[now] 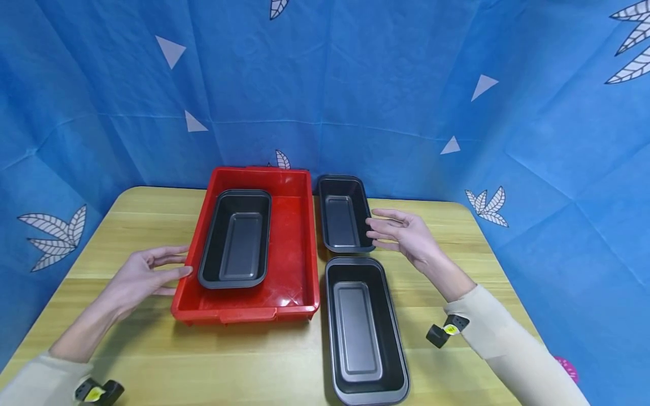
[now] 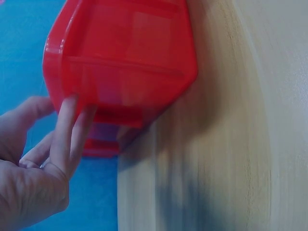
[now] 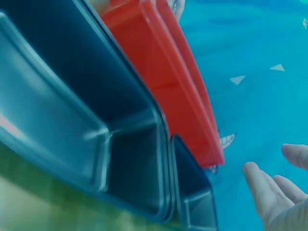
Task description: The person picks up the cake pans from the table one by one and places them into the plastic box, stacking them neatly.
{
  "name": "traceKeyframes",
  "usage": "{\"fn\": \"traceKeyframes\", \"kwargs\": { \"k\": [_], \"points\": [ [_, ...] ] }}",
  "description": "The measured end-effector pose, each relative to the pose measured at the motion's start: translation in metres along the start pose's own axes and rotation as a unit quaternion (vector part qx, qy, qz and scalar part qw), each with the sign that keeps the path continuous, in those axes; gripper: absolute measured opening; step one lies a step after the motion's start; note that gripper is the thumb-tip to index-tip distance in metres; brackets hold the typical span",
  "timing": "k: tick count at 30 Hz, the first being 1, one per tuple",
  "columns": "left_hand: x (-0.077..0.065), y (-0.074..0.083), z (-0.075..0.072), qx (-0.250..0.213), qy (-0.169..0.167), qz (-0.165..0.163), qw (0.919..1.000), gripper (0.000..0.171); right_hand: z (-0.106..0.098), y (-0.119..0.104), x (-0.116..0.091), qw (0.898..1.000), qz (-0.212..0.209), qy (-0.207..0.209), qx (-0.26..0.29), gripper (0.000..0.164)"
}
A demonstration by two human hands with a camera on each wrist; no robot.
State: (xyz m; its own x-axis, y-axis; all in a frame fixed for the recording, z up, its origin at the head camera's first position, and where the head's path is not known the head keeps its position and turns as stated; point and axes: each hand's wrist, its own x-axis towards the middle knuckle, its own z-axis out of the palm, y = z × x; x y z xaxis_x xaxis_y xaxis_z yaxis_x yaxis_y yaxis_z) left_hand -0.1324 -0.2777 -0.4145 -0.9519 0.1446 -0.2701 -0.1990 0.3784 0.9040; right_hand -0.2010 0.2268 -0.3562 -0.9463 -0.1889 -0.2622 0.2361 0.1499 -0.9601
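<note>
The red tray (image 1: 291,242) sits on the desk (image 1: 254,366) with my left grip (image 1: 144,276), a bare hand, at its left rim, fingers and thumb apart; how firmly they press, I can't tell. One dark pan (image 1: 238,242) lies inside the tray, toward its left wall. Just right of the tray I have the far pan (image 1: 342,220), by its back half, and the near pan (image 1: 360,332), beside its front corner. My right grip (image 1: 408,237), right of both tray and far pan, is spread, holding nothing; contact with that pan's rim I can't confirm. I judge the step in hand as positioning at tray and far pan; shifting that pan would call for curling the right fingers over its rim. My right wrist view cuts off the near pan, which partly hides the far one.
</note>
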Motion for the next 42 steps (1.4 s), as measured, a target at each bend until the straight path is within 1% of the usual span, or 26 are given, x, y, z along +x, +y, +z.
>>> {"fn": "traceKeyframes", "kwargs": {
  "k": [9,15,20,24,27,31,34,42],
  "points": [
    [0.0,-0.001,0.0,0.002,0.002,-0.003,1.0,0.074,-0.023,0.034,-0.019,1.0,0.025,0.011,0.001,0.062],
    [0.001,-0.001,0.0,0.004,0.002,-0.005,1.0,0.075,-0.029,0.058,-0.029,0.999,0.034,0.017,-0.013,0.061],
    [0.001,-0.002,-0.001,0.003,0.002,-0.004,1.0,0.075,-0.029,0.075,-0.036,0.998,0.053,0.022,-0.017,0.062],
    [0.002,-0.002,-0.001,0.007,0.002,-0.007,1.0,0.075,-0.028,0.086,-0.043,0.997,0.075,0.013,-0.025,0.062],
    [0.002,-0.003,0.0,0.008,0.003,-0.009,0.9999,0.075,-0.027,0.093,-0.048,0.996,0.092,-0.001,-0.019,0.062],
    [0.002,-0.003,0.0,0.007,0.004,-0.01,0.9999,0.075,-0.024,0.098,-0.053,0.994,0.111,-0.012,0.003,0.062],
    [0.002,-0.003,-0.001,0.006,0.004,-0.008,0.9999,0.075,-0.022,0.102,-0.057,0.992,0.121,-0.018,0.01,0.062],
    [0.002,-0.003,-0.001,0.006,0.002,-0.008,0.9999,0.076,-0.013,0.108,-0.06,0.991,0.135,-0.013,-0.015,0.07]
  ]
}}
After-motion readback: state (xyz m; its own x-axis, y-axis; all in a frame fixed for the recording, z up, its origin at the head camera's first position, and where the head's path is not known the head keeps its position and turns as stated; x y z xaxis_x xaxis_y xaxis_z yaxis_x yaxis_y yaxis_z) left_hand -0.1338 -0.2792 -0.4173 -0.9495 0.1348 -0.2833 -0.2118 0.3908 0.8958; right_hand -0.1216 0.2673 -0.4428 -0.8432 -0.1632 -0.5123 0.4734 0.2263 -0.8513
